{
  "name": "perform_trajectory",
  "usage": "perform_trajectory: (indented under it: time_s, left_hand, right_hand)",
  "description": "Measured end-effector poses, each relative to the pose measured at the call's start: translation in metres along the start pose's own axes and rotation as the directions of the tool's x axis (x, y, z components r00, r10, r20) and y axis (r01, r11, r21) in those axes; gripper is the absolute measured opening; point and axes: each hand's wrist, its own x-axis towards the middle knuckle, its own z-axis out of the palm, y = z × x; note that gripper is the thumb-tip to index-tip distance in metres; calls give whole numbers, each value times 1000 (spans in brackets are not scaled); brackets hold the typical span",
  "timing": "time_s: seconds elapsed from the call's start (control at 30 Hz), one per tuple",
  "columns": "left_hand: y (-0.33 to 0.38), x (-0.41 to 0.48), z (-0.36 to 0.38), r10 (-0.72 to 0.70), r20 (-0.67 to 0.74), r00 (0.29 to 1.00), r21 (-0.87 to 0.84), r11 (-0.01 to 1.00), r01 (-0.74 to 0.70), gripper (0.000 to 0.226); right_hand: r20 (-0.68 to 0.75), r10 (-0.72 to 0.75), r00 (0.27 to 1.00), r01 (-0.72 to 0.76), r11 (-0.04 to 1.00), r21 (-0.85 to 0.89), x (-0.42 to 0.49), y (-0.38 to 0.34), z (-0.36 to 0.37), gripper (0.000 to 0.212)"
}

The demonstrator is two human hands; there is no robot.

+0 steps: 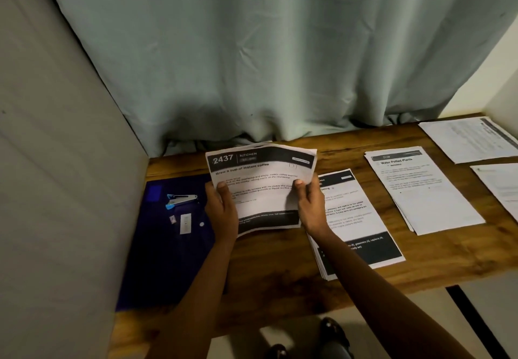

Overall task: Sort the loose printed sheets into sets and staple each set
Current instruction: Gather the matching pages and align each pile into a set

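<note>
Head view: the white printed sheets headed 2437 Kitchen (260,187) are held just above the brown wooden surface (280,274). The left hand (222,208) and right hand (311,207) each have fingers clamped on a side edge. The small blue stapler (182,200) lies just left of the left hand on a dark blue mat (157,260), its long axis running left to right, so that hand is nearer.
</note>
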Motion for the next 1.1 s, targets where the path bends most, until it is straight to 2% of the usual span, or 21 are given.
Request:
perform_trajectory:
  time_s: [0.17,0.33,0.47,0.57,0.67,0.8,0.9,1.0,1.1]
  left_hand:
    - [-4,-7,3,-30,6,1000,32,999,30,17]
    - [3,5,8,-69,-54,996,135,988,76,27]
    - [-14,-3,3,-232,-50,971,295,926,236,26]
    - [-33,-22,-1,-290,-23,957,360,890,278,26]
    - [-48,-40,-2,-319,31,947,442,854,273,33]
    - [-65,-55,-6,-337,142,931,537,816,214,42]
    - [-68,-58,-9,-360,160,919,627,756,187,51]
    - [-69,-60,-11,-340,167,926,684,716,139,54]
    - [-65,-62,-12,-287,139,948,699,707,112,54]
  right_hand:
    - [54,41,998,-31,983,-178,-2,9,2,33]
    - [-40,27,999,-39,941,-336,9,-1,1,13]
    - [-22,144,989,-139,887,-439,8,13,3,18]
    - [19,246,969,-202,834,-513,-1,30,5,26]
    - [52,318,947,-220,757,-615,-12,48,9,46]
    - [97,359,928,-214,730,-649,-26,69,17,50]
    - [103,384,918,-221,709,-670,-32,76,20,55]
    - [119,363,924,-194,715,-672,-35,81,20,65]
    - [84,242,967,-128,740,-660,-36,79,13,59]
